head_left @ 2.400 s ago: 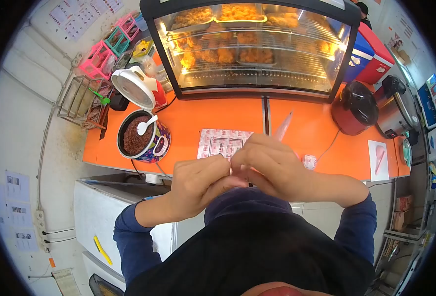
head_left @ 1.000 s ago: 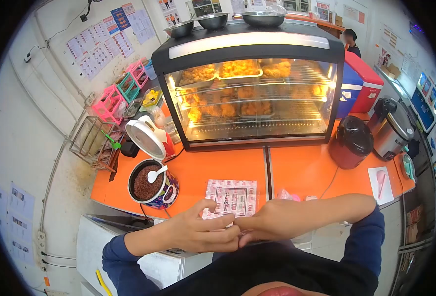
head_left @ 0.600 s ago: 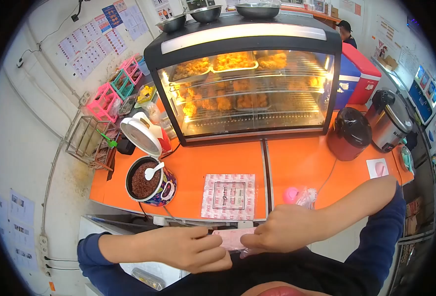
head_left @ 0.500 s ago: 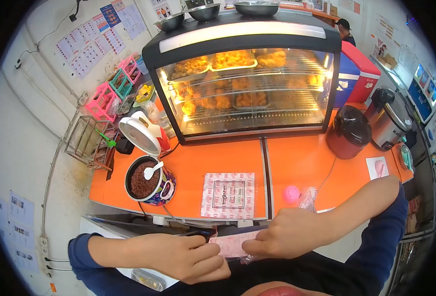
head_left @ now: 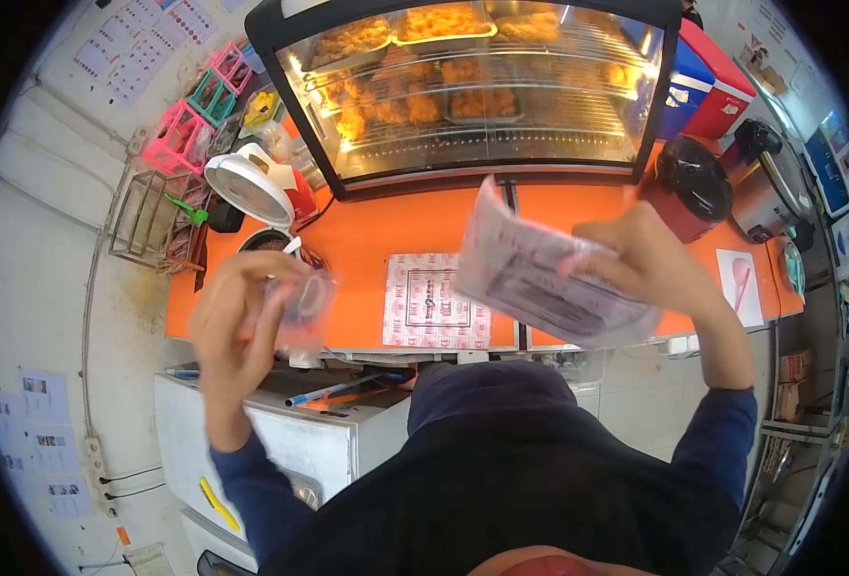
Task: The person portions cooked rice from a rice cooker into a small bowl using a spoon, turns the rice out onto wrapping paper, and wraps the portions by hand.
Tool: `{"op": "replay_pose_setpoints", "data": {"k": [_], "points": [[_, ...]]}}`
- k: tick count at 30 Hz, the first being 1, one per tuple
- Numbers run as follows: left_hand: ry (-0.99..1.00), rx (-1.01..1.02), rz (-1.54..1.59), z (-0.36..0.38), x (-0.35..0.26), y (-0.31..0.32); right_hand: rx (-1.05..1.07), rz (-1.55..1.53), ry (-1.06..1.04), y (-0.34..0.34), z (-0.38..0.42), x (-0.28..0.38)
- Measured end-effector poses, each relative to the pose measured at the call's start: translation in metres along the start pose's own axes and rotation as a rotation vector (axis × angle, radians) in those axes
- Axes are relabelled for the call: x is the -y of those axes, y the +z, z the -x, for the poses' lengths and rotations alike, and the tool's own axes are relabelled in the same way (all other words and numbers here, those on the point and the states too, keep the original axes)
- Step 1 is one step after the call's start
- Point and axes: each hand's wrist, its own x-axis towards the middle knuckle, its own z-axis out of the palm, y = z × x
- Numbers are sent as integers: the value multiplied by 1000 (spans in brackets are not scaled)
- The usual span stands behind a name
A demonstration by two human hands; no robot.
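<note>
My left hand is raised in front of the rice cooker and pinches a crumpled clear plastic bag. On the other side, my right hand grips a stack of printed wrapping paper, tilted and blurred above the counter. A flat sheet of printed paper lies on the orange counter between the hands. Behind my left hand, the open rice cooker is partly hidden, its white lid standing up.
A heated glass cabinet with trays of fried food stands at the back. A dark red cooker, a steel cooker and a pink scoop are at the right. Below the counter is a white freezer. Pink baskets stand at left.
Both hands have risen and moved apart; the left now holds the clear bag, the right the printed papers. The camera view has tilted downward. The pink round object is no longer visible.
</note>
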Motion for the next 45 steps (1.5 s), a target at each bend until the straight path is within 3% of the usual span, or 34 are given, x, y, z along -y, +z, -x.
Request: {"op": "replay_pose_setpoints", "data": {"k": [1, 2, 5, 7, 9, 13, 16, 17, 20, 23, 25, 26, 28, 30, 31, 32, 34, 35, 37, 38, 40, 42, 45], "points": [[-143, -90, 265, 4, 12, 16, -60, -142, 21, 3, -5, -2], [-140, -93, 268, 6, 22, 33, -121, -281, 42, 6, -8, -2], [-189, -169, 535, -8, 33, 67, -156, -295, -7, 7, -16, 4], [213, -120, -53, -25, 19, 71, -155, -270, -37, 6, -21, 6], [283, -118, -249, -30, -11, 81, -137, -267, -56, 10, -25, 9], [360, -263, -293, -22, -17, 129, -154, -261, -26, 16, -31, 18], [119, -247, -54, -19, -23, 147, -234, -350, -24, 33, -33, 20], [122, -246, -52, -21, -22, 153, -320, -422, -39, 39, -35, 18], [67, -346, 131, -17, -12, 168, -317, -487, -31, 51, -38, 15], [17, -255, 251, -16, -8, 168, -325, -528, -16, 58, -42, 17], [-115, -211, 581, -17, -8, 169, -314, -536, -11, 63, -43, 17], [-114, -215, 577, -14, -6, 171, -337, -515, -9, 67, -44, 16], [-391, -89, 788, -5, -2, 180, -362, -490, -20, 73, -46, 16], [-449, -76, 822, 4, 7, 190, -286, -465, 174, 78, -47, 16], [-517, -54, 863, 6, 9, 193, -293, -456, 156, 82, -48, 12], [-580, -39, 1019, 7, 8, 193, -255, -656, 240, 88, -47, 6], [-544, -65, 1027, 18, 17, 202, -176, -977, 343, 98, -43, -3], [-527, -85, 1040, 23, 21, 206, -180, -968, 330, 100, -42, -4], [-529, -137, 1021, 29, 21, 207, -155, -1129, 159, 105, -39, -6], [-459, -152, 1005, 29, 20, 204, -277, -1107, 101, 112, -39, -11], [-352, -174, 967, 27, 18, 196, -297, -1113, 79, 103, -39, -3], [-349, -141, 957, 24, 19, 186, -320, -1126, 63, 103, -35, 0], [-331, -108, 920, 20, 19, 175, -325, -883, -45, 109, -33, -1]]}}
